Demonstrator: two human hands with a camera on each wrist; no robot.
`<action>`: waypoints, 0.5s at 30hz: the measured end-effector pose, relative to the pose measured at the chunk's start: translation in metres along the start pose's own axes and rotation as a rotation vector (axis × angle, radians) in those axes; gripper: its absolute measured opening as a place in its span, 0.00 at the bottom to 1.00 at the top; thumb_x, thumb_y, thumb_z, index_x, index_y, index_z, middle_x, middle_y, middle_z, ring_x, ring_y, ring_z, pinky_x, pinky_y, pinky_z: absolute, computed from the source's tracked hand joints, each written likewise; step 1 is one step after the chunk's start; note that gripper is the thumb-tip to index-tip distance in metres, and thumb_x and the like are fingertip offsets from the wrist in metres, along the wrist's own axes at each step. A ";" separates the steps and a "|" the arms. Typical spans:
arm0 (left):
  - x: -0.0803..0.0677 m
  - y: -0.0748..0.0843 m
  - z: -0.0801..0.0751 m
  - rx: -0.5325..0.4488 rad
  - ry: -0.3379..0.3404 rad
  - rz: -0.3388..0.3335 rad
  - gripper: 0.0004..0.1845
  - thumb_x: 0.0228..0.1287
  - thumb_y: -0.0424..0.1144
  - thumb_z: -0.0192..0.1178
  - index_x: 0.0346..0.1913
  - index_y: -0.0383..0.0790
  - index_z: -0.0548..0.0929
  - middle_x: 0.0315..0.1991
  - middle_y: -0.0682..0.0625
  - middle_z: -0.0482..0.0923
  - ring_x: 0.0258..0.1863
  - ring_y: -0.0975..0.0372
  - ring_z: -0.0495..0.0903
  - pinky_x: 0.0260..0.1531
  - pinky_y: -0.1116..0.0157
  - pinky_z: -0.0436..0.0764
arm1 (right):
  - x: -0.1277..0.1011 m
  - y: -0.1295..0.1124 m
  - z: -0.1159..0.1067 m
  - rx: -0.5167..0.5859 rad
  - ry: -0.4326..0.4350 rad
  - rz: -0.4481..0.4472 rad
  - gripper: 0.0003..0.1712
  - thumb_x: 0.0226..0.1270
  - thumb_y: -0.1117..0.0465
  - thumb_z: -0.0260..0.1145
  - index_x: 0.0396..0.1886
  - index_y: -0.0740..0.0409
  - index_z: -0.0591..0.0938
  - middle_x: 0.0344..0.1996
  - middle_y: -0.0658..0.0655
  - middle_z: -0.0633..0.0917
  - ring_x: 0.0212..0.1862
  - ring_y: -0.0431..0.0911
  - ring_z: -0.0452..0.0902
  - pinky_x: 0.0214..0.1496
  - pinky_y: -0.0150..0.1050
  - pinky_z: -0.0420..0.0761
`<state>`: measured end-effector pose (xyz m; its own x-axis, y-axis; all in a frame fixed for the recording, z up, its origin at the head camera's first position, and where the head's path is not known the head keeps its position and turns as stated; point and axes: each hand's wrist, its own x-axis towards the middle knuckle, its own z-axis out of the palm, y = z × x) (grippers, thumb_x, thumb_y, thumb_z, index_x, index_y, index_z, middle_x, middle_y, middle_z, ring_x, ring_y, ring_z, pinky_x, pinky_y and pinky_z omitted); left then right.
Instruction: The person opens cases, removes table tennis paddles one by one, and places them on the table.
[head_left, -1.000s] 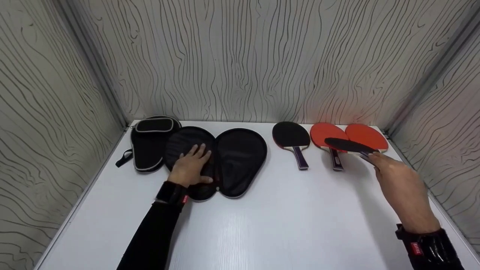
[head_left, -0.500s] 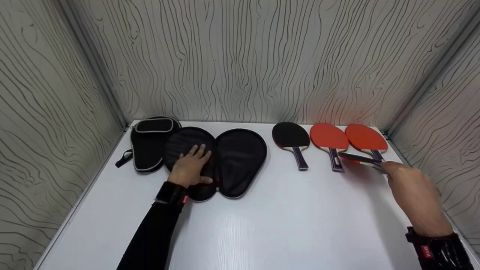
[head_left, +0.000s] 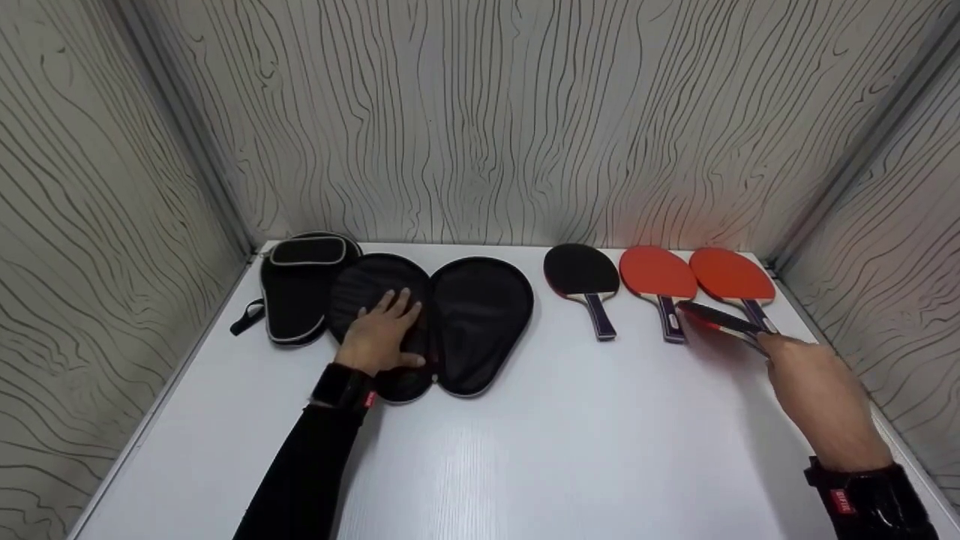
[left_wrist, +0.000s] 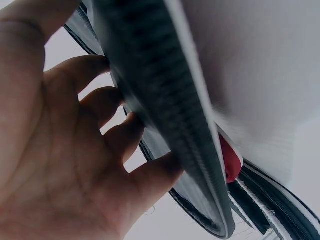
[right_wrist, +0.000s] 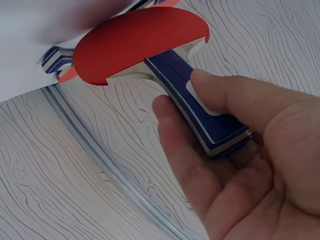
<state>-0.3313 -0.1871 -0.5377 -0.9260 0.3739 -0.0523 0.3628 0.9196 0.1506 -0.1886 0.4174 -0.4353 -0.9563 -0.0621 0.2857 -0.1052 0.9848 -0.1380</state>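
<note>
My left hand (head_left: 381,337) rests with spread fingers on the left half of an unzipped black paddle case (head_left: 484,322), which lies opened flat. At the right, my right hand (head_left: 817,394) holds a table tennis paddle (head_left: 720,319) by its handle, tilted above the table, with its dark side up in the head view. The right wrist view shows the paddle's red face (right_wrist: 145,42) and its blue handle (right_wrist: 190,100) between thumb and fingers. In the left wrist view the fingers (left_wrist: 135,135) touch the case's zipped edge (left_wrist: 165,90).
Behind the held paddle lie two red paddles (head_left: 656,271) (head_left: 731,274), with a black paddle (head_left: 581,268) to their left. Another black case (head_left: 300,292) with a strap lies at the far left, partly under the opened one. Patterned walls enclose the white table (head_left: 540,450).
My right hand has moved right and toward me with the paddle, which has lowered and uncovered the two red paddles. My left hand has stayed on the case.
</note>
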 end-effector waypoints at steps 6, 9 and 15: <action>0.000 0.000 0.000 0.002 0.000 0.000 0.60 0.70 0.66 0.81 0.95 0.42 0.66 0.98 0.37 0.52 0.98 0.36 0.53 0.86 0.21 0.69 | 0.000 0.005 0.017 -0.004 -0.115 -0.007 0.17 0.72 0.81 0.63 0.58 0.75 0.83 0.35 0.80 0.89 0.25 0.60 0.83 0.20 0.55 0.79; 0.000 -0.001 0.003 0.009 0.008 0.005 0.61 0.69 0.66 0.81 0.94 0.42 0.66 0.98 0.36 0.52 0.98 0.36 0.53 0.86 0.22 0.69 | -0.002 0.009 0.027 -0.016 -0.161 -0.025 0.25 0.67 0.82 0.65 0.65 0.82 0.80 0.40 0.83 0.90 0.29 0.62 0.87 0.24 0.57 0.83; 0.002 -0.002 0.005 0.000 0.020 0.003 0.61 0.68 0.67 0.82 0.95 0.43 0.65 0.98 0.38 0.52 0.98 0.37 0.53 0.86 0.22 0.69 | 0.000 0.019 0.045 -0.048 -0.272 -0.045 0.36 0.67 0.80 0.68 0.74 0.90 0.72 0.59 0.89 0.86 0.45 0.76 0.92 0.35 0.65 0.91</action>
<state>-0.3333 -0.1876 -0.5431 -0.9270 0.3737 -0.0323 0.3651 0.9186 0.1510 -0.2025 0.4286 -0.4806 -0.9897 -0.1409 0.0242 -0.1424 0.9862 -0.0845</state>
